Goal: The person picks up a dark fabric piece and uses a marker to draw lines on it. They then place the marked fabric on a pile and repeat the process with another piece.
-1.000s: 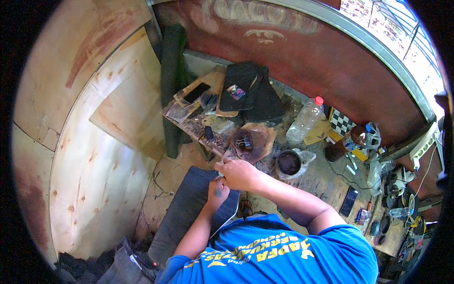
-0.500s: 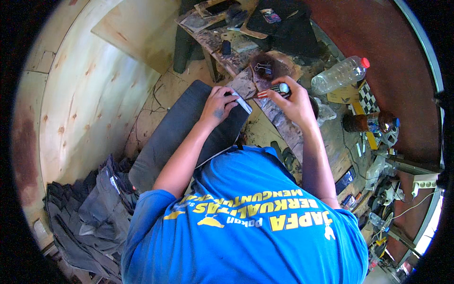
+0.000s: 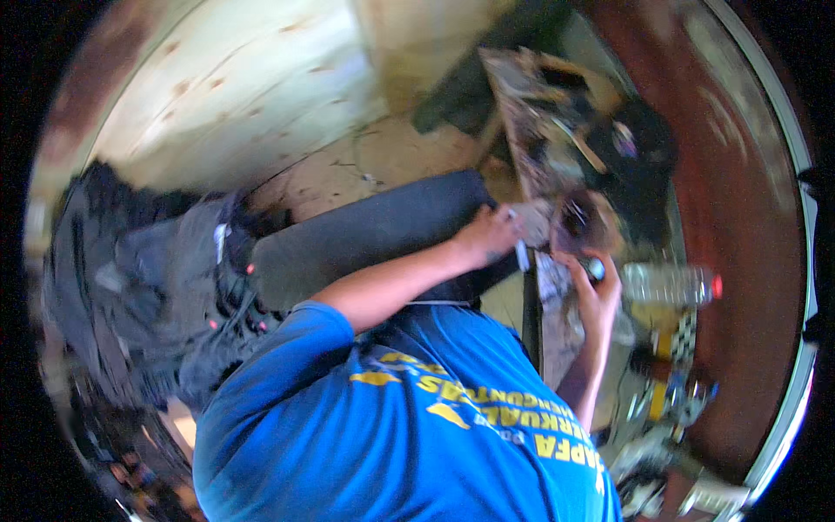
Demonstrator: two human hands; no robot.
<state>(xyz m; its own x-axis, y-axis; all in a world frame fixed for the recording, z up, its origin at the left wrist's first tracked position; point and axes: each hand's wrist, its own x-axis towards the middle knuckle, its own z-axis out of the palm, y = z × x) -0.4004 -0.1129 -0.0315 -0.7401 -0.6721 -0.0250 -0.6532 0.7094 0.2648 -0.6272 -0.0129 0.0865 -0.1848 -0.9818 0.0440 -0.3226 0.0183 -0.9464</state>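
Here we are, both hands out in front, and the picture is smeared with motion blur. The left hand point(image 3: 490, 237) is over the far end of the dark pad point(image 3: 370, 233), its fingers bent down at the edge just beside a pale strip point(image 3: 522, 255); whether they grip or merely press, I cannot tell. The pad lies slantwise in front of the blue shirt point(image 3: 383, 435), its far end near the bench point(image 3: 557, 326). Over to the right hand point(image 3: 597, 294), and those fingers are closed around a small tool point(image 3: 595, 268), its pale round end showing between thumb and fingers; the rest of it is too blurred to read. That hand is above the bench, just beside a brown block point(image 3: 596, 228). To its right we have a clear bottle point(image 3: 665, 284) with a red cap, black cloth point(image 3: 635, 170) toward the bench's far end, and away on the left, a big heap of dark fabric point(image 3: 143, 278).
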